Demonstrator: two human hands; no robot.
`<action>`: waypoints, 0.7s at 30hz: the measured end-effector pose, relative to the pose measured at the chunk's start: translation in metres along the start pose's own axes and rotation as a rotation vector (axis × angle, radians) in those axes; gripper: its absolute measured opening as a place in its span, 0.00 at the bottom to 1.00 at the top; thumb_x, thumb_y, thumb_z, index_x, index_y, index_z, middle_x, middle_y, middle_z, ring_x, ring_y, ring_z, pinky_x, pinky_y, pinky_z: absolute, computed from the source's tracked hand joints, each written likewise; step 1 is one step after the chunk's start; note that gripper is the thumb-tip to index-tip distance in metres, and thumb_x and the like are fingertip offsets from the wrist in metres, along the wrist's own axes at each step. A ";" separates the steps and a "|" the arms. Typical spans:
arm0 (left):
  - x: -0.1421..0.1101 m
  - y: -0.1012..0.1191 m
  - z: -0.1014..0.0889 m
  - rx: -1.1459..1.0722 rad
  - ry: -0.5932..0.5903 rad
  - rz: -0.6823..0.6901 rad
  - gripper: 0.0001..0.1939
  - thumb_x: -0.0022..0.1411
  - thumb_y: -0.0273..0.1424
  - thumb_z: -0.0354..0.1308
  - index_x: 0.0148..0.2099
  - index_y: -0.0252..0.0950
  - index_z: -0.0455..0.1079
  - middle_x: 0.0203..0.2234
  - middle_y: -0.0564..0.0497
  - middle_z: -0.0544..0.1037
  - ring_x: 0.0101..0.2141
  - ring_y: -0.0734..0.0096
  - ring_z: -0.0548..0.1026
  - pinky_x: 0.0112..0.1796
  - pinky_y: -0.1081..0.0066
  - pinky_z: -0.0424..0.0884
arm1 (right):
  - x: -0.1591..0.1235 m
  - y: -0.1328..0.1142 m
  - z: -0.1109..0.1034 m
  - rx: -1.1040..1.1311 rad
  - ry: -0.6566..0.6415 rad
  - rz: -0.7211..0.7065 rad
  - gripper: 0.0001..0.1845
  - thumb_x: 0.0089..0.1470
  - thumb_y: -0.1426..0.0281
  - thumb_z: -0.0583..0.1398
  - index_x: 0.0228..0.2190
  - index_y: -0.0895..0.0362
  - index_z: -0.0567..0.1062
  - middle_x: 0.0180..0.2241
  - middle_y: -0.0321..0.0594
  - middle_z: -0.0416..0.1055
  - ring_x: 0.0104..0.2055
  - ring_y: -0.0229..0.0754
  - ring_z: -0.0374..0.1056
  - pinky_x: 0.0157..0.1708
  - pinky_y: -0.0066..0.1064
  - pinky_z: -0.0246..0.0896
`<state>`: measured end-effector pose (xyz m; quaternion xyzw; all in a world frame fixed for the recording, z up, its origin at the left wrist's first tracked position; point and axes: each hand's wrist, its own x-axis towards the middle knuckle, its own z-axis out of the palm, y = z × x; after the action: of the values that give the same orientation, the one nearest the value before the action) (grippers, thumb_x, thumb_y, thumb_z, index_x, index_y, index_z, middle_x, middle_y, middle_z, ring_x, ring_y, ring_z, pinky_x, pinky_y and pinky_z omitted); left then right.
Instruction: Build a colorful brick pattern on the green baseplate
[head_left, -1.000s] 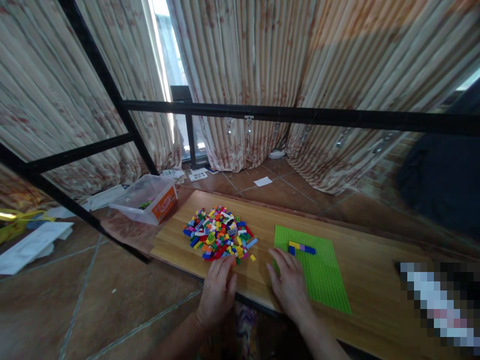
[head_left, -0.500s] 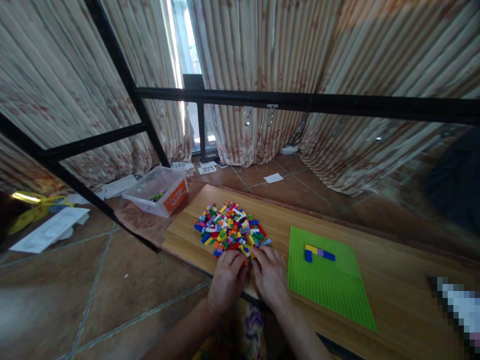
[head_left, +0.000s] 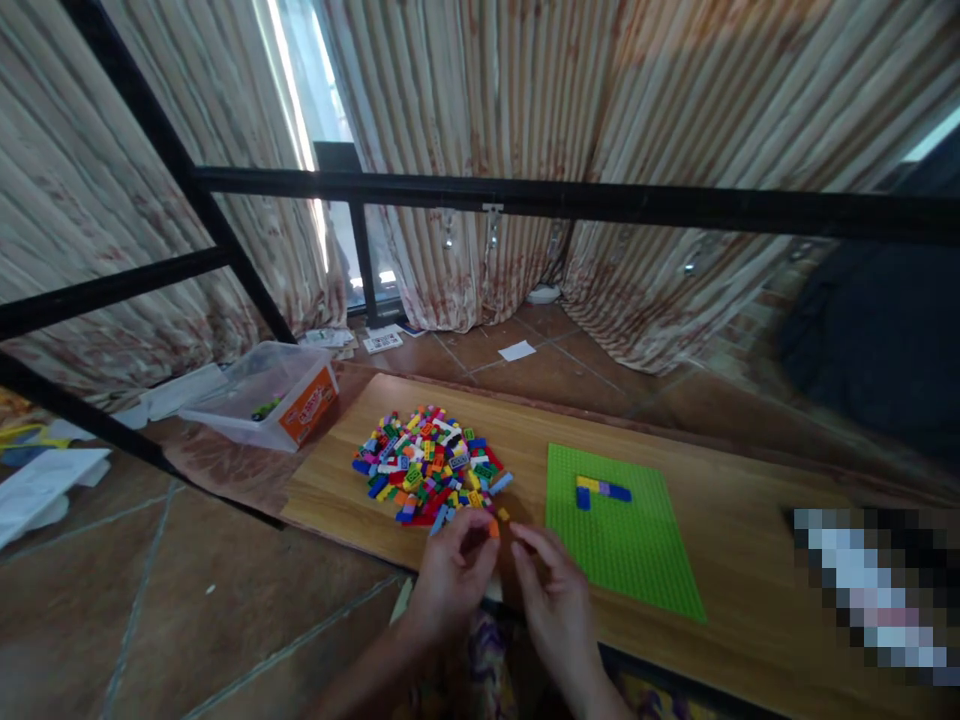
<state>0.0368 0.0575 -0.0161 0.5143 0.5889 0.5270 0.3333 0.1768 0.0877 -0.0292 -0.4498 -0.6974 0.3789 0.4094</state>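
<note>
Judging by the green studded baseplate [head_left: 637, 560], the brick laying looks to be at an early stage. What is done is a small bent figure of joined toy bricks toward the plate's far edge: a yellow brick [head_left: 589, 483], a purple brick [head_left: 604, 488] and a long blue brick [head_left: 621, 494] in one row, with a short blue brick [head_left: 583, 498] set under the yellow end, on the side nearer the person. These cover only a small share of the plate's studs. What is left is the large heap of loose mixed-colour bricks [head_left: 427, 465], lying to the left of the baseplate on the wooden tabletop [head_left: 739, 530]; how many of them would be used cannot be told.

Just left of the baseplate's near part, the left hand [head_left: 454, 572] pinches an orange brick [head_left: 493, 530] between thumb and fingers, off the plate and not joined to anything there. The right hand [head_left: 551, 590], nearer to the plate, has its thumb and forefinger parted, with no brick visible between them. A loose yellow brick [head_left: 503, 514] lies left of the baseplate, near both hands. Farther left of the plate, past the heap, stands a clear plastic box [head_left: 259, 427] with a few green pieces inside
</note>
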 end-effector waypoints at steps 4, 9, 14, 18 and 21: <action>0.014 0.006 0.032 0.190 -0.087 0.119 0.08 0.63 0.27 0.52 0.43 0.38 0.70 0.36 0.50 0.75 0.37 0.70 0.74 0.40 0.71 0.72 | -0.012 0.022 -0.037 -0.061 0.128 0.070 0.16 0.59 0.61 0.55 0.41 0.53 0.78 0.44 0.47 0.75 0.46 0.46 0.71 0.46 0.40 0.67; 0.040 0.006 0.073 0.474 -0.230 0.248 0.10 0.65 0.26 0.49 0.45 0.40 0.70 0.38 0.50 0.74 0.38 0.68 0.73 0.41 0.69 0.71 | -0.007 0.053 -0.084 -0.222 0.267 0.114 0.17 0.56 0.58 0.56 0.39 0.54 0.78 0.41 0.48 0.76 0.43 0.48 0.72 0.45 0.43 0.67; 0.062 0.005 0.098 0.709 -0.346 0.302 0.10 0.65 0.26 0.49 0.45 0.40 0.70 0.38 0.50 0.72 0.38 0.68 0.73 0.40 0.70 0.71 | 0.004 0.067 -0.103 -0.266 0.297 0.115 0.18 0.56 0.57 0.56 0.37 0.55 0.78 0.40 0.48 0.76 0.42 0.49 0.72 0.44 0.43 0.67; 0.071 0.006 0.105 0.810 -0.356 0.336 0.10 0.64 0.25 0.49 0.42 0.39 0.71 0.35 0.49 0.72 0.37 0.65 0.72 0.39 0.67 0.71 | 0.011 0.070 -0.102 -0.265 0.287 0.093 0.18 0.57 0.58 0.55 0.37 0.56 0.78 0.40 0.50 0.76 0.42 0.49 0.72 0.45 0.44 0.67; 0.073 0.006 0.107 0.812 -0.344 0.341 0.10 0.64 0.25 0.49 0.41 0.39 0.71 0.34 0.48 0.72 0.37 0.64 0.72 0.40 0.66 0.71 | 0.015 0.068 -0.100 -0.268 0.269 0.056 0.18 0.58 0.59 0.54 0.38 0.56 0.78 0.40 0.49 0.76 0.42 0.48 0.72 0.44 0.43 0.66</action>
<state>0.1205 0.1563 -0.0234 0.7721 0.5908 0.2084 0.1066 0.2853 0.1388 -0.0494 -0.5662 -0.6678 0.2305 0.4248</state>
